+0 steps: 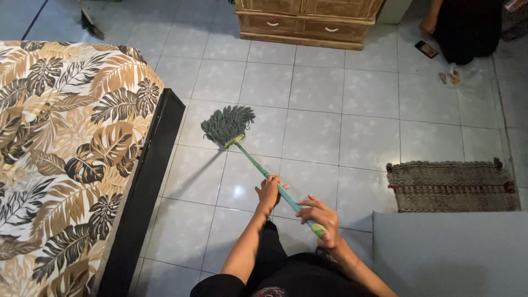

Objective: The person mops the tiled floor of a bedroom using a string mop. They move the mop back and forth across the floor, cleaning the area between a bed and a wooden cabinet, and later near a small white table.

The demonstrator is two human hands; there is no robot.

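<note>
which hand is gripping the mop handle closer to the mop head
The left hand, higher up the green mop handle toward the grey mop head; the right hand grips near its end.

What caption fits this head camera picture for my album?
Both hands, left and right, grip a green mop on the tiled floor beside a leaf-patterned bed.

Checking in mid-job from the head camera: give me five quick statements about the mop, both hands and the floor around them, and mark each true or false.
1. Both hands grip the mop handle. True: the left hand is further down the handle, the right hand is near its end.
2. The mop head rests on the woven mat. False: it lies on the tiled floor; the mat is off to the right.
3. The leaf-print mattress is on the left. True.
4. The mop head is red. False: it is grey-green.
5. A wooden cabinet stands at the far side. True.
</note>
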